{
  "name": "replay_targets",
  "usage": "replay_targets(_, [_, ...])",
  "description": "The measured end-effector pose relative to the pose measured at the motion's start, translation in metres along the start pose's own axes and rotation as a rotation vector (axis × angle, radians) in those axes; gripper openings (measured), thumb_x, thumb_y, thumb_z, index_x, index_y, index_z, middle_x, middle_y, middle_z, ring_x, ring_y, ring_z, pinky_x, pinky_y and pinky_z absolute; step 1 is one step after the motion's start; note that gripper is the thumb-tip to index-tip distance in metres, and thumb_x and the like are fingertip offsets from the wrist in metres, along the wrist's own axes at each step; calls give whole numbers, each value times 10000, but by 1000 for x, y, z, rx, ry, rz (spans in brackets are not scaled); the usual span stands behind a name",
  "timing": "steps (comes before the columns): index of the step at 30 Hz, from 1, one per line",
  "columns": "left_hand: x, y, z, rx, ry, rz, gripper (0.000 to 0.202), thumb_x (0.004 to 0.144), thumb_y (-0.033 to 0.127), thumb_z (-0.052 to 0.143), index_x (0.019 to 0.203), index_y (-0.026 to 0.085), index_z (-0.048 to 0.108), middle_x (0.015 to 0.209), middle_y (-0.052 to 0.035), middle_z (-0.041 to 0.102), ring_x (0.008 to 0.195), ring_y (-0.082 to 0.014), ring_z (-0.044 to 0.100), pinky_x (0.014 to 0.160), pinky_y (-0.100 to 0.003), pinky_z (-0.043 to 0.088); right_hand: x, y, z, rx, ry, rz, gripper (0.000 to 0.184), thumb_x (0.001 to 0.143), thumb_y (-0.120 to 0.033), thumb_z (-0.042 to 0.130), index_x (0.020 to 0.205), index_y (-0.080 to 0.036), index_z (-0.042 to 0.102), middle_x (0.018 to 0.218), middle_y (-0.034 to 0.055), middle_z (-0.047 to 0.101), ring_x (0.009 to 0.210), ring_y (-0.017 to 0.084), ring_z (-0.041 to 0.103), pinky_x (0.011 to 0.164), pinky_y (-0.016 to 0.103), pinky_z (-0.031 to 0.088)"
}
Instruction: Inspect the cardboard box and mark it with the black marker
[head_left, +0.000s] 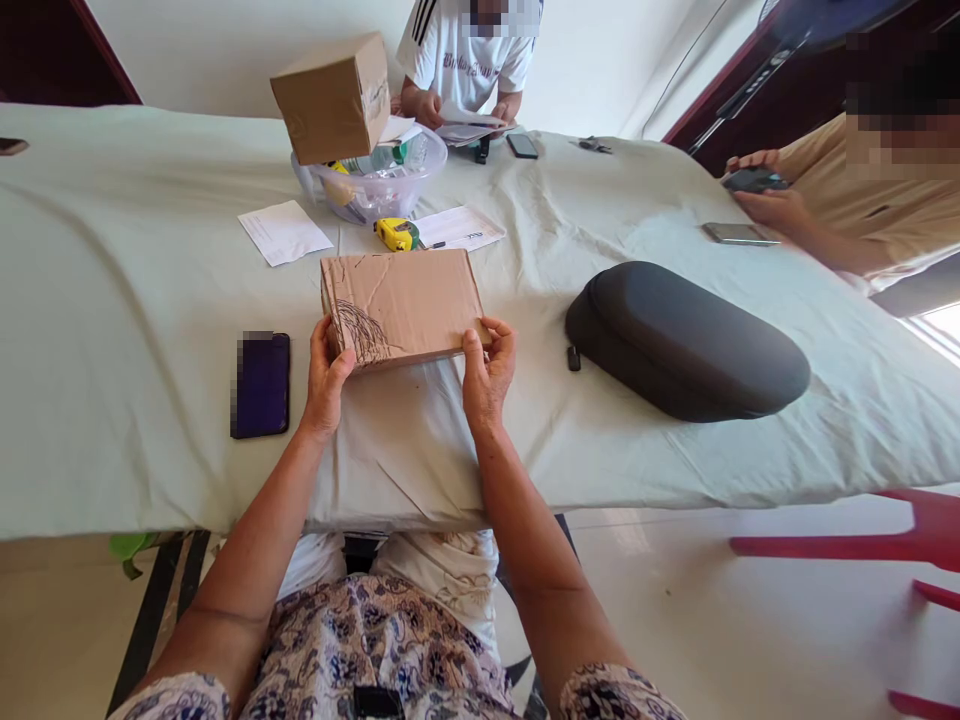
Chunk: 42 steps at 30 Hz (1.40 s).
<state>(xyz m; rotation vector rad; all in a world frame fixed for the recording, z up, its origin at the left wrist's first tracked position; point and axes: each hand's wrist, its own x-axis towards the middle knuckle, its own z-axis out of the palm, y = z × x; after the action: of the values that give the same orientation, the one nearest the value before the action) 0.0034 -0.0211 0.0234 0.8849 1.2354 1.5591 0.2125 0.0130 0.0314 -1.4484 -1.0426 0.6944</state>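
Note:
A flat cardboard box (401, 305), wrapped in clear tape and creased, lies on the cloth-covered table (112, 300) right in front of me. My left hand (327, 378) grips its near left corner, thumb on top. My right hand (489, 368) pinches its near right corner, fingers curled over the edge. The box rests on the cloth between both hands.
A dark phone (260, 384) lies left of my hands, a black zip case (686, 340) to the right. Behind the box are a yellow tape measure (396, 234), papers (283, 232) and a plastic bowl (371, 180) bearing a second box (334, 97). Two people sit at the far side and right.

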Motion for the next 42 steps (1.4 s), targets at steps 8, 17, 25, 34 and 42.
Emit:
replay_targets(8, [7,6,-3,-20,59,80,660,738,602,786,1298,285,639,1360,-63,644,1337,-252,579,1136,-339,458,2,13,0,95,-89,-24,416,907,-561,589,1170,-239,603,1070,45,651,907,160,609,755,297,513])
replay_targets(17, [6,2,-1,-27,120,-29,710,648,602,875,1205,272,581,1189,-62,671,1140,-225,652,1005,-348,522,0,5,-1,208,-74,-113,367,886,-516,665,1128,-241,645,1022,27,651,896,164,607,770,301,528])
replay_targets(25, [7,2,-1,6,99,0,728,651,608,877,1213,260,572,1258,-81,655,1189,-245,644,1043,-370,521,2,12,-1,179,-77,-92,368,890,-523,647,1123,-239,623,1040,30,627,931,172,601,808,316,528])
replay_targets(34, [13,0,-7,142,41,73,694,780,672,731,1316,264,562,1379,-81,631,1312,-256,593,1151,-384,476,-2,4,2,177,-26,-28,331,900,-541,616,945,-214,590,869,-12,554,767,116,529,718,256,463])
replay_targets(42, [32,-9,-13,182,16,160,670,811,589,703,1377,271,539,1465,-79,592,1390,-271,551,1216,-414,439,-1,25,7,101,-129,4,304,887,-498,606,992,-214,575,937,13,627,850,144,606,782,286,507])
